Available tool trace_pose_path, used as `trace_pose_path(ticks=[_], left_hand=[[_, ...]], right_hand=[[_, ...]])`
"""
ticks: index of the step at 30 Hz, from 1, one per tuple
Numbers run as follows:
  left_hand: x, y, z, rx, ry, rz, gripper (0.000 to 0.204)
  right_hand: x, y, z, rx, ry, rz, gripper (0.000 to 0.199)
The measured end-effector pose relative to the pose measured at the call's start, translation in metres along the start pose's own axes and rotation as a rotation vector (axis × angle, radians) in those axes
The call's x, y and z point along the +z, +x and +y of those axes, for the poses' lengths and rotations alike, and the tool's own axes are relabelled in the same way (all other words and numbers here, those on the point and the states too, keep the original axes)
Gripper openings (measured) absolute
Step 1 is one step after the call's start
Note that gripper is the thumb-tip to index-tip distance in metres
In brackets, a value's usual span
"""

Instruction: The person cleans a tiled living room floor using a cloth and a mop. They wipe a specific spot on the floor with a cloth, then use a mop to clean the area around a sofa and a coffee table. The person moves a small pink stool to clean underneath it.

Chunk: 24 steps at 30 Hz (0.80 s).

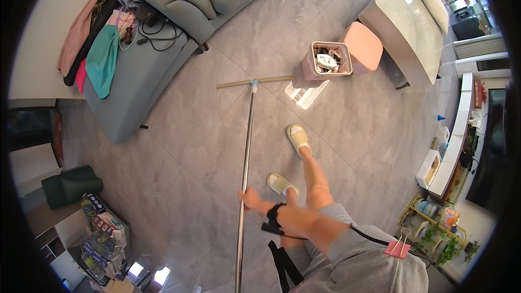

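While the right hand (251,198) reaches across the body, forearm extended left with a black wrist strap (275,214), its fingers wrap the metal mop pole (245,152) mid-shaft. Flat mop head (253,82) lies on the grey tile floor (195,146), just beside the pink waste bin (325,61). Left hand not visible.
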<state>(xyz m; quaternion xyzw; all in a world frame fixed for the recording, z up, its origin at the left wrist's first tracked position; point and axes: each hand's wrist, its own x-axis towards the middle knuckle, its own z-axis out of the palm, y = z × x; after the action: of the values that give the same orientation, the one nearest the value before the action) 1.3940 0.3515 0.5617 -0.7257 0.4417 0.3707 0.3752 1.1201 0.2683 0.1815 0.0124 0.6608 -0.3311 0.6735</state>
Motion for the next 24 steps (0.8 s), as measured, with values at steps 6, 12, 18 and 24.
trace_pose_path(ticks=[6, 12, 18, 24], left_hand=[[0.02, 0.032, -0.004, 0.252, 0.091, 0.11, 0.038], [0.024, 0.042, 0.005, 0.359, 0.128, 0.156, 0.038], [0.032, 0.045, 0.003, 0.402, 0.167, 0.168, 0.039], [0.036, 0.052, 0.007, 0.454, 0.184, 0.179, 0.04]], right_hand=[[0.013, -0.021, 0.056, 0.104, 0.057, 0.01, 0.042], [0.057, -0.096, 0.123, 0.098, -0.025, -0.063, 0.044], [0.01, -0.041, 0.077, 0.013, 0.016, -0.001, 0.038], [0.007, -0.047, 0.068, 0.113, 0.112, -0.035, 0.038]])
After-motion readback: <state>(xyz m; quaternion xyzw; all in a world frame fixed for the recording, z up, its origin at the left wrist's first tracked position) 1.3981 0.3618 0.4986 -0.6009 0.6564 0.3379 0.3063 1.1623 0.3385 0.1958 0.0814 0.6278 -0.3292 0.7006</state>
